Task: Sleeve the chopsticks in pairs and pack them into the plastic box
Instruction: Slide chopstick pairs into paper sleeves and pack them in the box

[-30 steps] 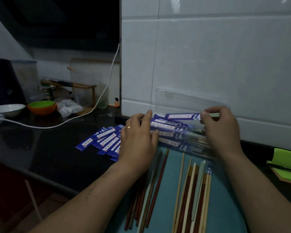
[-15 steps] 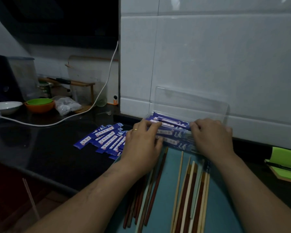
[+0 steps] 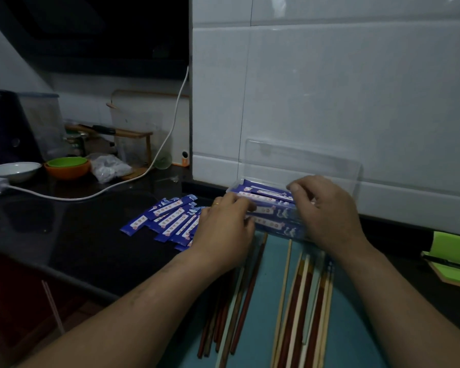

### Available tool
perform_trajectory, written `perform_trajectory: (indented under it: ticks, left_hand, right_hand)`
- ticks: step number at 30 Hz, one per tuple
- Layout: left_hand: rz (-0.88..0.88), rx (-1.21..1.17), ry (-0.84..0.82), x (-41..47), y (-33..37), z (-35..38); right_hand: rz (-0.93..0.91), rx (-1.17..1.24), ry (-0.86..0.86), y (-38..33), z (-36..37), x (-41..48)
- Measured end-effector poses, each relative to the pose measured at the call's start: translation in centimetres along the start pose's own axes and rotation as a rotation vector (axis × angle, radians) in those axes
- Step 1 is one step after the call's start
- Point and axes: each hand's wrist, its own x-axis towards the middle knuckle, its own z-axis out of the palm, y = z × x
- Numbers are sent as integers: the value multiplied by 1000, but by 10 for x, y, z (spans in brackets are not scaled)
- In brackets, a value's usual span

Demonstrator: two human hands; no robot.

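A white tiled wall [image 3: 329, 88] stands behind a glossy black worktop [image 3: 77, 235]. On the worktop's near part lies a teal mat [image 3: 272, 264]. The clear plastic box [image 3: 303, 160] sits on the worktop against the foot of the wall, just past the mat, with its see-through lid raised and leaning on the tiles.

Both hands reach into the box. The left hand [image 3: 223, 229], which wears a gold ring, lies over the box's left half, its bent fingertips on the sleeved pairs. Whether its grip is grasping a pair or only pressing cannot be told. The right hand [image 3: 327, 211] covers the right half, its thumb near the back row and its fingers curled down out of sight, so its grip cannot be told either.

The blue-sleeved chopstick pairs [image 3: 266, 193] lie lengthwise in the box. Loose bare chopsticks [image 3: 298, 301], red-brown and pale, lie on the mat in two bunches. A heap of empty blue paper sleeves [image 3: 168, 219] rests on the worktop, just left of the left hand.

Further left, a white cable [image 3: 168, 136] trails past an orange bowl [image 3: 67, 171] and a white bowl [image 3: 14, 171].
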Motion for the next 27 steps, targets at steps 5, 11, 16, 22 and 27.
perform_trajectory:
  ticks: [5, 11, 16, 22, 27]
  left_hand:
    - [-76, -26, -52, 6, -11, -13]
    - [-212, -61, -100, 6, -26, -18]
    - [-241, -33, -124, -2, -31, -15]
    - [-246, 225, -147, -1, -33, -18]
    - [-443, 380, -283, 3, -47, -25]
  right_hand:
    - [-9, 52, -399, -15, 8, -8]
    - [-31, -153, -706, -12, 19, -19]
    - [6, -116, -748, -10, 22, -19]
    - [26, -102, -744, -7, 26, -20]
    - [53, -74, -754, -7, 27, -21]
